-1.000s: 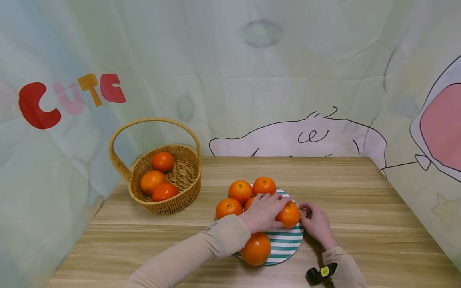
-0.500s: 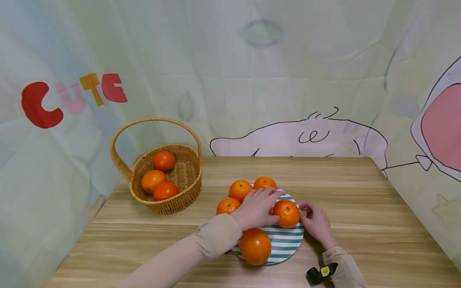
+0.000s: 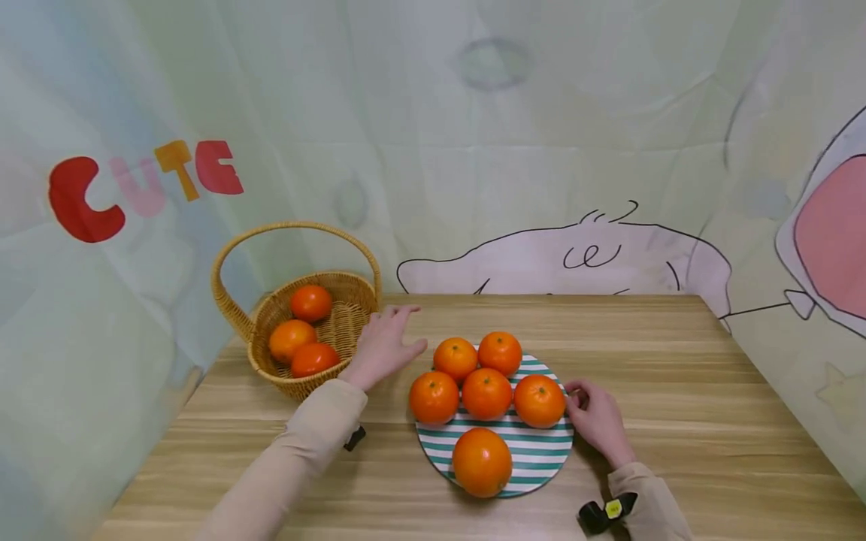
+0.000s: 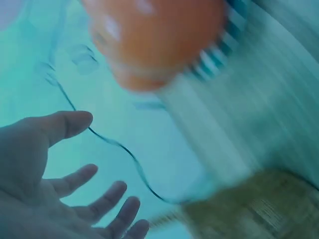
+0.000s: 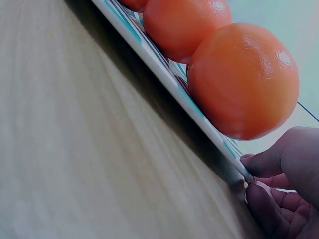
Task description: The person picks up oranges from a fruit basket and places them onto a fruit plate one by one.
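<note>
My left hand is in the air beside the basket's right side, fingers spread and holding nothing; the left wrist view shows the same empty hand. A striped plate carries several oranges, among them a large one at the front and one at the right edge. My right hand pinches the plate's right rim; in the right wrist view, thumb and fingers of the hand lie on either side of the rim.
A wicker basket with a tall handle stands at the left, holding three orange-red fruits. Behind the wooden table hangs a printed curtain.
My left hand has left the oranges and moved left to the basket's side, uncovering the middle orange. The right-hand orange shifted slightly left earlier. My right hand stays at the rim.
</note>
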### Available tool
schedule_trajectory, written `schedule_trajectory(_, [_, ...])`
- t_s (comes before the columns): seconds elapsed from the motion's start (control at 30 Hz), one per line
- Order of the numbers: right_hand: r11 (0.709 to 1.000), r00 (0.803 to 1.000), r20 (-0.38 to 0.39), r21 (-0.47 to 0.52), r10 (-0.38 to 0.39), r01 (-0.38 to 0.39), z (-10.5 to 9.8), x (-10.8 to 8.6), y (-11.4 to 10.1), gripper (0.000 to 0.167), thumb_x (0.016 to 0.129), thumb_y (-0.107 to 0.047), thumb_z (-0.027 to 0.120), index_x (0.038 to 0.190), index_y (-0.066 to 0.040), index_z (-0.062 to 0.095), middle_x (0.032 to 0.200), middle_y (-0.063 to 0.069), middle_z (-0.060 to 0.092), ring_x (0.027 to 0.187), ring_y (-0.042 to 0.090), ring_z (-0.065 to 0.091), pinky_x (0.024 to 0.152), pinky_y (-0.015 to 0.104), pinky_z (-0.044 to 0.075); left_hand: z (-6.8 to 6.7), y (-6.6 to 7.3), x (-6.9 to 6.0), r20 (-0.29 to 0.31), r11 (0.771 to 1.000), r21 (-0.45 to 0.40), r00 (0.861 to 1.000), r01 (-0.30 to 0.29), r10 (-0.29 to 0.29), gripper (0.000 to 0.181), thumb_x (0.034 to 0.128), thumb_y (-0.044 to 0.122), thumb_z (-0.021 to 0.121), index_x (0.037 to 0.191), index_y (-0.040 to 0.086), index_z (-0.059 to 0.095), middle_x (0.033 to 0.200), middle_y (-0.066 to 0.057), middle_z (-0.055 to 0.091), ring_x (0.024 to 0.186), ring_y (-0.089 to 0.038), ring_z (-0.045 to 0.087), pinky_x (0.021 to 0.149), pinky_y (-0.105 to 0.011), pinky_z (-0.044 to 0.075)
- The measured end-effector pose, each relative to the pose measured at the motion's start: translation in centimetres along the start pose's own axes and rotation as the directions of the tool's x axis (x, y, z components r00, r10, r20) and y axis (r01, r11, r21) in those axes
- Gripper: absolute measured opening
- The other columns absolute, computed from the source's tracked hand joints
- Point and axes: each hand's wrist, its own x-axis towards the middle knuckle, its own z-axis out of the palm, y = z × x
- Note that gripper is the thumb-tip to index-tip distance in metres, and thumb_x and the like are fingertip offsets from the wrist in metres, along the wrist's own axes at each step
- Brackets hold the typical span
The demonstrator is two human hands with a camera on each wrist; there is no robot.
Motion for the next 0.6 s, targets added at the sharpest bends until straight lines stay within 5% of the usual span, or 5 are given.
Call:
schedule_trajectory(0.3, [1.0,1.0,-0.003,0.009,-0.01,0.01,-0.2,-0.1,-0.3,0.022,0.089,-0.003,0.06,0.108,0.005,0.064,0.079,0.008,0.057,0.071,0.016,0.049,0.062,0.022,0.038,-3.1,-6.9,-0.1,-0.004,0.957,0.113,0.963,0.269,-0.27,0.066,0.0951,0.037,0.059,0.15,0.006,0.039,0.147,-0.035,0.037,0.132,-0.058,0.033,0.105,-0.071,0.03])
schedule_trajectory(0.6, [1.0,1.0,0.004,0.003,0.002,-0.002,-0.1,0.0,0.0,0.022,0.089,-0.005,0.059,0.108,0.004,0.064,0.079,0.008,0.056,0.071,0.017,0.048,0.062,0.022,0.037,-4.3,-9.0,-1.1,0.14,0.936,0.156,0.931,0.314,-0.336,0.069,0.0996,0.035,0.054,0.153,-0.002,0.032,0.152,-0.039,0.03,0.135,-0.066,0.029,0.098,-0.077,0.034])
